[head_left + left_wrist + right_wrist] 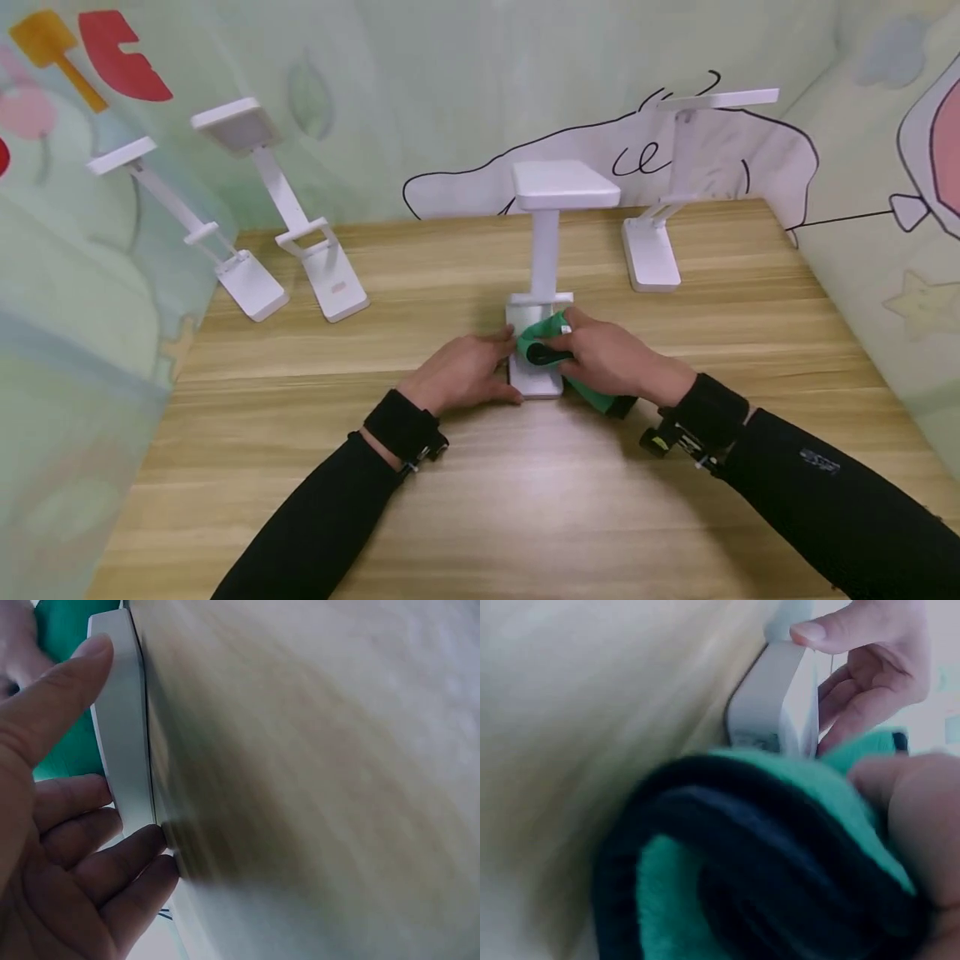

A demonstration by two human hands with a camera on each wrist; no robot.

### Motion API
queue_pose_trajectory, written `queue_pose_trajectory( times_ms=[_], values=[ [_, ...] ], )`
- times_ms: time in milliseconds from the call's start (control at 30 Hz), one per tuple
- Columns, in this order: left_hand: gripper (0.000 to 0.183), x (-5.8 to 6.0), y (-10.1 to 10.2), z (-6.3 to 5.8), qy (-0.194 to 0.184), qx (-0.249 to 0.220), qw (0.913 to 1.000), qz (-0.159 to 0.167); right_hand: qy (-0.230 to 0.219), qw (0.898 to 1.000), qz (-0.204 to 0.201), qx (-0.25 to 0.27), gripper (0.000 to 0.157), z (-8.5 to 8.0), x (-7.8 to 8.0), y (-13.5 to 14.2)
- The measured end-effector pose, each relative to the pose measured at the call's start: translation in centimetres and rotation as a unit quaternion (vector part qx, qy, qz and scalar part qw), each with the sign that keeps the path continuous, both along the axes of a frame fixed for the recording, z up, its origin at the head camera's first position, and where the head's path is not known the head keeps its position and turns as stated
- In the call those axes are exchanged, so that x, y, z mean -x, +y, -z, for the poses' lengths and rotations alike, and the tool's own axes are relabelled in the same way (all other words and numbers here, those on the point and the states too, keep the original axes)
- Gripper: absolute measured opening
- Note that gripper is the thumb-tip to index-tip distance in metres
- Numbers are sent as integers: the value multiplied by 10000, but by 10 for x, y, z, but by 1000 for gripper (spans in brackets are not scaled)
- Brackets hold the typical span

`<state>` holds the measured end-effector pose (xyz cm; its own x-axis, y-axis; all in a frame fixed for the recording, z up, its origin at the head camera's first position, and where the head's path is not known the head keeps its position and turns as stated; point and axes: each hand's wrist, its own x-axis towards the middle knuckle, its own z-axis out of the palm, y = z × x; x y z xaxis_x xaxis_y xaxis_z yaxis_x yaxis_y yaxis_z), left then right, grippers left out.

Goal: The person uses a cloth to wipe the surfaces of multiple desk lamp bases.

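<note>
A white desk lamp (546, 250) stands upright on the wooden table, its flat head tilted toward the back. My left hand (465, 371) holds the left side of the lamp's base (536, 385), thumb by the front corner and fingertips along the edge. My right hand (611, 357) grips a folded green cloth (596, 397) with black edging and presses it on top of the base. Close up in the right wrist view, the cloth (675, 900) hides part of the base (761, 697). The left wrist view shows the fingers touching the base's side (124, 727).
Two more white desk lamps (251, 287) (335, 282) stand at the table's back left. Another white lamp (651, 254) is at the back right. A patterned curtain (450, 83) surrounds the wooden table (480, 500) at the back and sides.
</note>
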<state>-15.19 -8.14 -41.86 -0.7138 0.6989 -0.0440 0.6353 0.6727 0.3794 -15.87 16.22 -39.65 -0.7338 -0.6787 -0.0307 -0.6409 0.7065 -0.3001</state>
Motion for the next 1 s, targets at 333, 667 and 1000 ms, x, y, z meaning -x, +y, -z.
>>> queue_pose_trajectory(
  times_ms=[333, 667, 1000],
  values=[
    [86, -2, 0, -1, 6, 15, 10000, -40, -447, 9975, 279, 464, 34, -4, 12, 14],
    [86, -2, -4, 2, -6, 70, 9999, -123, 600, 9968, 413, -321, 34, 2, 14, -16],
    [84, -1, -2, 2, 11, 18, 10000, -97, -422, 9986, 323, 16, 31, -9, 16, -6]
  ],
)
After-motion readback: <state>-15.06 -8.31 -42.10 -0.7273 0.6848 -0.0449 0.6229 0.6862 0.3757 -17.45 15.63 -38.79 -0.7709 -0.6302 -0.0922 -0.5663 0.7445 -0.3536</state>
